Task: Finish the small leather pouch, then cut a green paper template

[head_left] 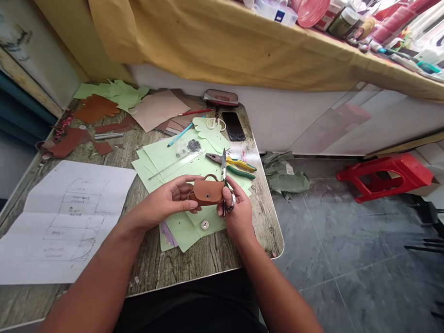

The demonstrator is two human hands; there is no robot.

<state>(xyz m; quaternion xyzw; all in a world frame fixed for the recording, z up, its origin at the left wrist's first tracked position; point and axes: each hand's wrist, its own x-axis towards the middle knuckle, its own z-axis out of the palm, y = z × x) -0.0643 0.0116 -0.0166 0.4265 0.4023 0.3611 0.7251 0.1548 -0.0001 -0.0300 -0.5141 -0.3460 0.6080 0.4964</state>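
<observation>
A small brown pouch (205, 203) was held between 2 hands above the worktop (204, 263), towards its near right part. The left hand (177, 196) pinched the left end; the right hand (241, 215) gripped scissors (224, 165), blades pointing far, beside the right end. The pouch looked largely formed: its flap (204, 186) was folded over the front, with 1 round stud (207, 196), and a handle (210, 176) arched on top. Some finishing may have remained at the ends, partly hidden by the hands. Brown scraps (72, 141) lay far left.
</observation>
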